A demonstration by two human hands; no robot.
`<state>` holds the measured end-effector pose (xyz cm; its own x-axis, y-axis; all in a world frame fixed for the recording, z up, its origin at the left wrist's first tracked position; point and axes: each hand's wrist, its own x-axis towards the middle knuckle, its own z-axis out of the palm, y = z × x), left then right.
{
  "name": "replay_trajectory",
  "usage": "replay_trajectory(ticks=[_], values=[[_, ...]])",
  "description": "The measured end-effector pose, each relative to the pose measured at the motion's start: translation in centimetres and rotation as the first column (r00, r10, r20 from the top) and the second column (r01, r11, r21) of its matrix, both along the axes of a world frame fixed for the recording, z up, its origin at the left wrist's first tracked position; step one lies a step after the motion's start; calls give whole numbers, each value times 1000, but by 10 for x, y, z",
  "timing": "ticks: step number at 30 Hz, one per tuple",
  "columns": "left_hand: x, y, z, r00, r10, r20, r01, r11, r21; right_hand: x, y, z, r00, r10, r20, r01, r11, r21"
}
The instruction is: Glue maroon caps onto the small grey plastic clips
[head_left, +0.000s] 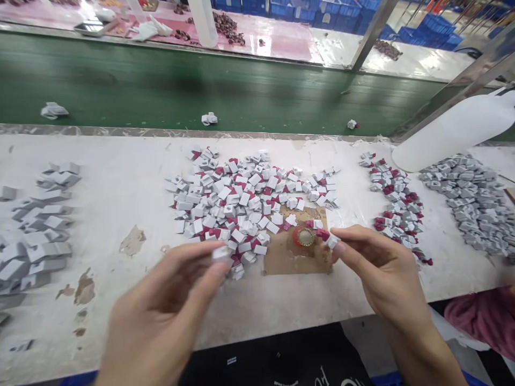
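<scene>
Between the thumb and fingers of my left hand (161, 305) is a small light grey plastic piece (221, 254). My right hand (382, 268) pinches a grey and dark red piece (330, 241) near a round metal-rimmed cap (304, 237). That cap sits on a brown cardboard sheet (298, 262). A large pile of grey and dark red pieces (237, 198) lies on the white table (140, 177), beyond and between my hands. The two hands are apart, both above the table's near half.
Grey pieces (36, 241) lie at the left. At the right are a red-and-grey row (396, 198), a grey heap (478, 203) and a leaning white bottle (454, 128). Beyond runs a green belt (161, 91) with a few pieces. Someone's dark pink sleeve (483, 321) shows at the right edge.
</scene>
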<state>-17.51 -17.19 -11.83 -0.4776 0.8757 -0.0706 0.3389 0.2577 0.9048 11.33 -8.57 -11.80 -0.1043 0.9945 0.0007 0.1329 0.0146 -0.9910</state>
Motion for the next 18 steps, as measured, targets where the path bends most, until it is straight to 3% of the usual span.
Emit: replay_trajectory(ticks=[2, 5, 7, 10, 18], values=[[30, 18, 8, 973, -111, 201, 106, 994, 37, -3, 3, 3, 986, 13, -168, -27, 996, -80], [63, 42, 14, 837, -276, 472, 240, 961, 137, -9, 7, 8, 948, 44, -316, -95, 984, -148], [75, 54, 15, 756, -327, 567, 274, 945, 180, -12, 8, 10, 932, 61, -357, -125, 979, -158], [80, 62, 13, 714, -359, 601, 306, 932, 194, -10, 8, 7, 930, 79, -359, -140, 979, -147], [79, 63, 7, 738, -368, 566, 326, 928, 179, -10, 10, 6, 951, 117, -287, -160, 978, -132]])
